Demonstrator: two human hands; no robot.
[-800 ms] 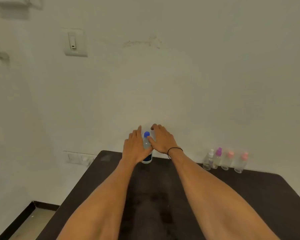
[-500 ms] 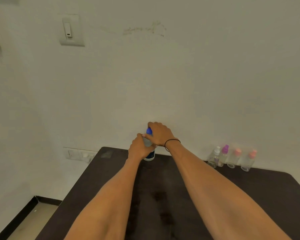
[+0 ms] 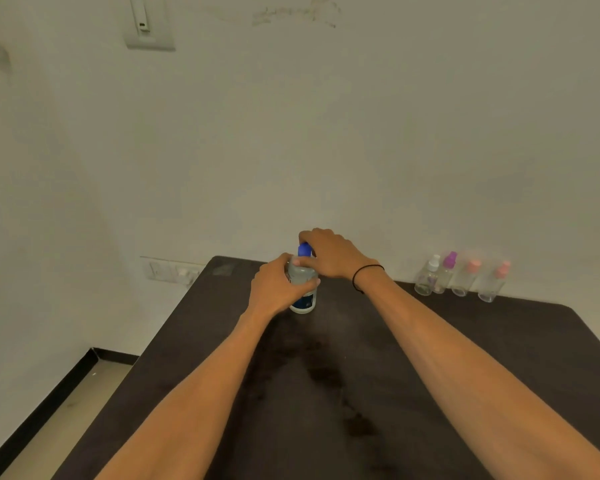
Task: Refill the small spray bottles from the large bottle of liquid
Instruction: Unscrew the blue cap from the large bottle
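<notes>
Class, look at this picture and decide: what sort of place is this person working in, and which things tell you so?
Probably a plain room in a home or small office, not a workshop: a bare painted wall with a wall switch, a dark table pushed against it, and a socket strip low on the wall.

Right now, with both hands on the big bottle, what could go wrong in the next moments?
1. The left hand grips the large bottle while the right hand holds its blue cap; squeezing the body as the cap loosens could push liquid out onto the dark table.
2. The four small spray bottles stand close together by the wall; reaching for one may topple its neighbours.
</notes>
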